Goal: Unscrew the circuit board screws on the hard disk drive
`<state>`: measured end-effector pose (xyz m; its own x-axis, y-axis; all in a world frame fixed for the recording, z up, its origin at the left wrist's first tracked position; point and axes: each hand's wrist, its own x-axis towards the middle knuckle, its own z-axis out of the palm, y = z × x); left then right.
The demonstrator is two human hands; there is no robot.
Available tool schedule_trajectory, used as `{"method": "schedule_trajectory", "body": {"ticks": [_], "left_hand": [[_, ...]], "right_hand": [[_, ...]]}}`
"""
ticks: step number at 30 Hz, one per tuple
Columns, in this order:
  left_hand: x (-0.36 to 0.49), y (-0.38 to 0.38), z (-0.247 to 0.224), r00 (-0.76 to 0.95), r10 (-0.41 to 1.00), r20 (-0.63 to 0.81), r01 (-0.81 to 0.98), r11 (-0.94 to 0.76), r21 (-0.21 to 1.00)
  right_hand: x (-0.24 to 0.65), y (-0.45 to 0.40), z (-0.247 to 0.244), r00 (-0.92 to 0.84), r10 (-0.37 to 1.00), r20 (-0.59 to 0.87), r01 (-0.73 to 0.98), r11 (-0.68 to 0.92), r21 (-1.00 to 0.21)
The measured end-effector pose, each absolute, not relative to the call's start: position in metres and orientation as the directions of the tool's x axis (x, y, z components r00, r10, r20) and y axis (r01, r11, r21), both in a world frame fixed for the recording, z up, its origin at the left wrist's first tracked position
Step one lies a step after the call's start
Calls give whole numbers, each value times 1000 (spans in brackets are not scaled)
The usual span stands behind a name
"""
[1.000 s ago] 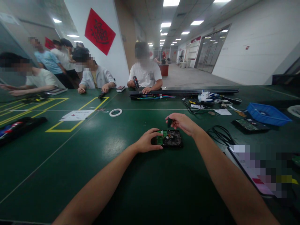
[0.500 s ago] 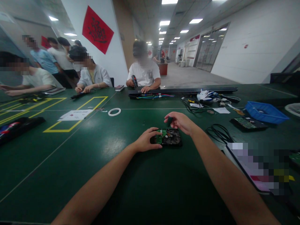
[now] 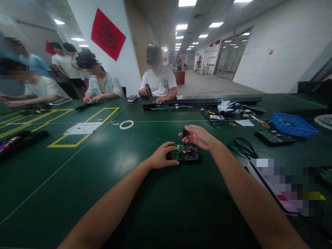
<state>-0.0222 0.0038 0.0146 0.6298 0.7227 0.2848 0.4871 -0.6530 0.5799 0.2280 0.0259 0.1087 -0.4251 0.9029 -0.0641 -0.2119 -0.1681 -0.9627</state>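
A hard drive lies flat on the green table, its green circuit board and dark metal underside facing up. My left hand grips its left end, thumb along the near edge and fingers over the far edge. Above the drive's far side, my right hand pinches the dark handle of a small screwdriver between thumb and fingers. The handle stands roughly upright. Its tip is too small to make out, so I cannot tell whether it touches the drive.
A white tape roll lies to the left. On the right are black cables, a second drive-like unit, a blue tray and a blurred flat device. Across the table, a person holds a power tool beside long black rails.
My right hand and the screwdriver handle have shifted slightly to the left. My left hand and the hard drive stay in place.
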Motion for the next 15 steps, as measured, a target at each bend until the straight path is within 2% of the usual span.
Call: {"method": "schedule_trajectory", "body": {"ticks": [15], "left_hand": [[-22,4,14,621,732,282,490,-643,589]], "right_hand": [[239,28,117,-295,955,32,-17,28,-999]]}}
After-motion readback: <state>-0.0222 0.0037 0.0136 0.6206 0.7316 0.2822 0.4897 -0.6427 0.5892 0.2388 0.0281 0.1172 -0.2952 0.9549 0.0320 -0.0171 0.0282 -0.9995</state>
